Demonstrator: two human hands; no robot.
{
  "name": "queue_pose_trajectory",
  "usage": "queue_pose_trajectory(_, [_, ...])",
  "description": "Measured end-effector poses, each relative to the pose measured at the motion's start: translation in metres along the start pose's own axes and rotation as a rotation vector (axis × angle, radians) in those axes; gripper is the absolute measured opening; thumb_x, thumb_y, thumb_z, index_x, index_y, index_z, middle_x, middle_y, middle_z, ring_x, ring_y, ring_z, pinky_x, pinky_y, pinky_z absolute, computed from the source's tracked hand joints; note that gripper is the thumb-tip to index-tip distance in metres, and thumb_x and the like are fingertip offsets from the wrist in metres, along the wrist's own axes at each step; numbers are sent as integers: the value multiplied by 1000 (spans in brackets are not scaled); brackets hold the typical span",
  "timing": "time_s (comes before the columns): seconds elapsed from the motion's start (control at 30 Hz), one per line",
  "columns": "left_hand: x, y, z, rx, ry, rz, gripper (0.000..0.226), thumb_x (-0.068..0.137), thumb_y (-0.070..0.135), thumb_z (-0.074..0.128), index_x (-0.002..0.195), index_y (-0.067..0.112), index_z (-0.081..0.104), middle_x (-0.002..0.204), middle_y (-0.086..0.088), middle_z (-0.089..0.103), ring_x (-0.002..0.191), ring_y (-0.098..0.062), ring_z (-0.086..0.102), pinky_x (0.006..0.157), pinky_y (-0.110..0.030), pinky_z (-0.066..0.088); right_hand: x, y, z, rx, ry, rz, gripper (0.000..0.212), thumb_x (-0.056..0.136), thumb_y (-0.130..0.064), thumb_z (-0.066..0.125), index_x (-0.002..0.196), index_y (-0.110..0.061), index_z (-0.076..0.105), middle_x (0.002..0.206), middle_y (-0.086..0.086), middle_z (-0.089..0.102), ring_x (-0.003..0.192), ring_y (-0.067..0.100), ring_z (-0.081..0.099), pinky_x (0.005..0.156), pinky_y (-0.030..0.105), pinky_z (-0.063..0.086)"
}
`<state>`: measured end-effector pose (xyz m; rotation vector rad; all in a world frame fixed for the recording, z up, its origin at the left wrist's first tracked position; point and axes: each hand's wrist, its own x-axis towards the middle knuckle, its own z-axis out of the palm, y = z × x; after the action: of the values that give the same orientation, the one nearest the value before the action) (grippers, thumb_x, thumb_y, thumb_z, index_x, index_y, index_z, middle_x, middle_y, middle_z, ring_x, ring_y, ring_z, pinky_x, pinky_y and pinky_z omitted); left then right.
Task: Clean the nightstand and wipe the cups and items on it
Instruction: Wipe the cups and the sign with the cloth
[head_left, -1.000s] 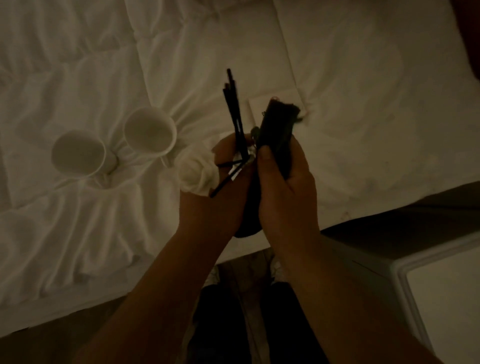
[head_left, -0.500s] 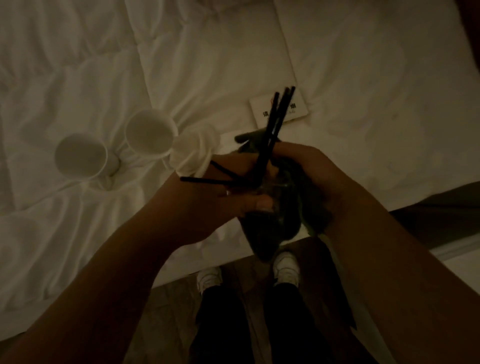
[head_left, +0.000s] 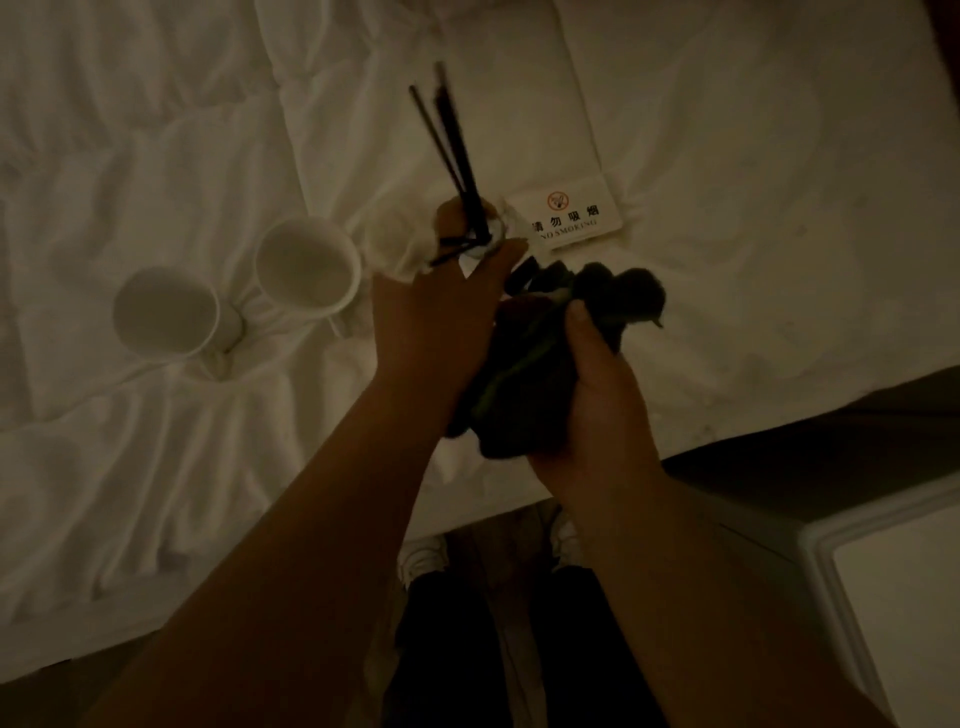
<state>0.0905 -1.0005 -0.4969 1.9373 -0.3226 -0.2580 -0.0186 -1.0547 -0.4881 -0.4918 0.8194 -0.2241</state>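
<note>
Now separated: left hand (head_left: 441, 312) closed on thin black sticks (head_left: 452, 150), raised clear; right hand (head_left: 597, 395) clenched around crumpled dark cloth (head_left: 550, 358). Sticks apparently wiped; white ceramic cups (head_left: 306, 270) on bed pending.

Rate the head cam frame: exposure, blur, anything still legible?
Head view: dim and underexposed, with a warm cast; the dark cloth in the right hand shows almost no texture. The black sticks in the left hand are motion-smeared at the tips. The no-smoking card stays readable; the two white cups are soft but clear. No glare.
</note>
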Motion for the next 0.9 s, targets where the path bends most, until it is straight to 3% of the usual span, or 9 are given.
queue_pose_trajectory(0.1, [18, -7, -5, 75, -13, -102, 23, 85, 17, 72, 106, 11, 63, 97, 6, 65, 86, 2, 63, 77, -13, 51, -8, -10, -14, -32, 21, -82, 46, 71, -44, 73, 112, -26, 69, 116, 11, 69, 106, 31, 66, 81, 45, 55])
queue_pose_trajectory(0.23, [40, -31, -6, 143, -69, -156, 34, 90, 21, 67, 118, 3, 61, 106, 2, 62, 89, 2, 59, 69, 5, 36, -8, -28, -36, 40, 43, -12, 57, 80, -41, 58, 132, -20, 54, 125, 13, 64, 109, 28, 64, 81, 45, 54])
queue_pose_trajectory(0.37, [55, -47, 2, 375, -69, -156, 32, 92, 31, 62, 121, 18, 60, 109, 5, 62, 87, -5, 53, 63, 8, 27, -12, -35, -50, 38, 100, 20, 56, 82, -43, 54, 135, -22, 52, 131, 11, 60, 113, 27, 63, 81, 45, 54])
queue_pose_trajectory(0.47, [52, -54, 3, 439, -126, -267, 48, 92, 43, 57, 130, 13, 55, 123, -11, 58, 111, -26, 55, 80, -4, 31, -17, -34, -57, 58, 99, 44, 54, 81, -42, 56, 132, -23, 55, 128, 11, 62, 111, 28, 64, 78, 44, 56])
queue_pose_trajectory(0.53, [45, -53, 1, 429, -140, -338, 60, 89, 48, 60, 134, 9, 50, 129, -10, 56, 119, -27, 51, 81, -6, 27, -20, -32, -60, 61, 91, 53, 53, 81, -41, 56, 131, -23, 56, 128, 10, 63, 112, 29, 63, 79, 45, 56])
queue_pose_trajectory(0.63, [17, -42, -1, 321, 9, -255, 59, 83, 40, 71, 132, 18, 48, 116, 13, 48, 103, -7, 50, 87, -20, 39, -23, -33, -61, 61, 71, 63, 52, 82, -40, 55, 131, -22, 56, 127, 11, 63, 112, 29, 63, 80, 46, 56])
queue_pose_trajectory(0.73, [-33, -32, 2, 261, 173, -184, 35, 84, 28, 68, 111, 24, 46, 106, 9, 48, 95, -5, 48, 84, -20, 43, -21, -41, -60, 68, 69, 47, 57, 83, -41, 53, 136, -21, 50, 129, 11, 61, 112, 29, 63, 79, 46, 56])
queue_pose_trajectory(0.83, [-55, -22, 19, 356, -78, 46, 21, 84, 27, 60, 98, 30, 44, 101, 8, 48, 91, -5, 44, 79, -11, 34, -16, -55, -61, 71, 36, -11, 60, 81, -39, 56, 139, -23, 47, 131, 10, 61, 115, 30, 61, 85, 49, 54])
queue_pose_trajectory(0.9, [-40, -18, 39, 417, -247, 147, 24, 85, 25, 61, 106, 25, 50, 112, 4, 51, 105, -10, 44, 92, -16, 33, -14, -65, -60, 69, 13, -55, 65, 76, -37, 62, 138, -23, 47, 129, 10, 62, 116, 31, 60, 89, 51, 52])
